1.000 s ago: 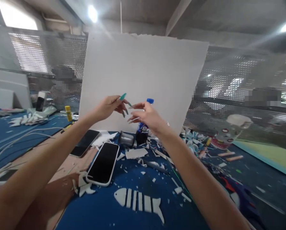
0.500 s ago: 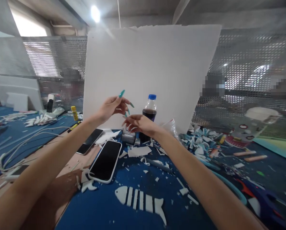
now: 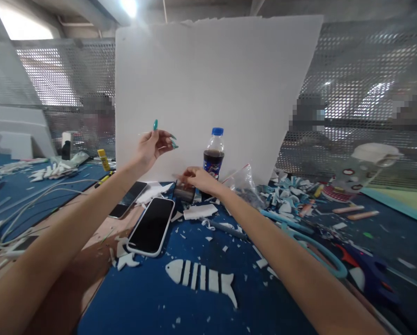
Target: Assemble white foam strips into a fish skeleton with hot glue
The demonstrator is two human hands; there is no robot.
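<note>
My left hand (image 3: 151, 145) is raised in front of the white foam board (image 3: 211, 93). Its index finger points up and the other teal-nailed fingers curl in towards the thumb, pinched on something too small to name. My right hand (image 3: 198, 179) is low on the blue mat (image 3: 142, 307), fingers closed over a small grey cylinder (image 3: 184, 194). Just behind that hand stands a cola bottle (image 3: 213, 156) with a blue cap. A clear plastic bag (image 3: 245, 184) lies to its right.
A white-cased phone (image 3: 151, 226) and a second phone (image 3: 128, 200) lie left of centre. A white fishbone cutout (image 3: 201, 277) sits near me among foam scraps. Teal-handled scissors (image 3: 316, 251) lie at right, cables (image 3: 37, 200) and a yellow glue stick (image 3: 104, 159) at left.
The hands, meeting in the air a second ago, have parted. My right hand dropped onto the grey cylinder; my left hand drew back to the left and stayed raised.
</note>
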